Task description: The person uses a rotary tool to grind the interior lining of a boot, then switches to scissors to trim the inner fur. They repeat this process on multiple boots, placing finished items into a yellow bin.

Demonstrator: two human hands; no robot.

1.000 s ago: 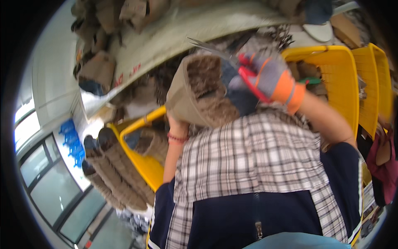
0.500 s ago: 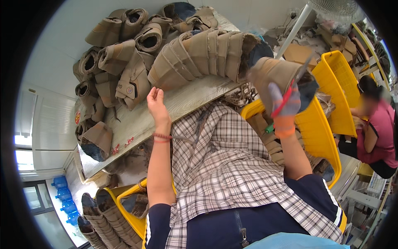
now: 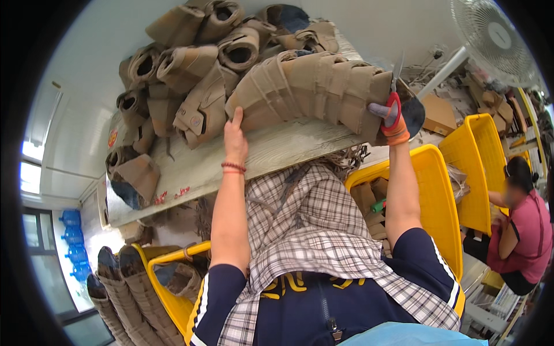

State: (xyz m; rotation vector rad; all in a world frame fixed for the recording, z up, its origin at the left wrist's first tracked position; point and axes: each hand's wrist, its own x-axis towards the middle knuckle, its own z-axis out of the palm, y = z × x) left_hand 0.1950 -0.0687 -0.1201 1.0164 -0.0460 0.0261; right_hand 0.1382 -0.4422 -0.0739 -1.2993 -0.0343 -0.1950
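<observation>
A long curved row of tan boot uppers (image 3: 314, 86), nested one inside another, lies along the table's near side. My bare left hand (image 3: 235, 141) grips its left end, the thumb against the outer face and the other fingers partly hidden. At the right end is my right hand (image 3: 388, 122), in a grey and orange glove. Red-handled scissors (image 3: 395, 109) are held in it, blades pointing up, while the hand presses against the last upper. Dark blue lining (image 3: 413, 115) shows beyond that hand.
More uppers (image 3: 187, 66) are piled on the table (image 3: 196, 170) at the back left. Yellow crates (image 3: 435, 190) stand at right, another (image 3: 173, 303) at lower left beside stacked uppers (image 3: 130, 288). A fan (image 3: 490, 40) stands far right; a person in pink (image 3: 522, 230) sits beyond the crates.
My right hand has brought the separate upper left onto the row's right end. My left hand has moved from beside the row's left end to gripping it.
</observation>
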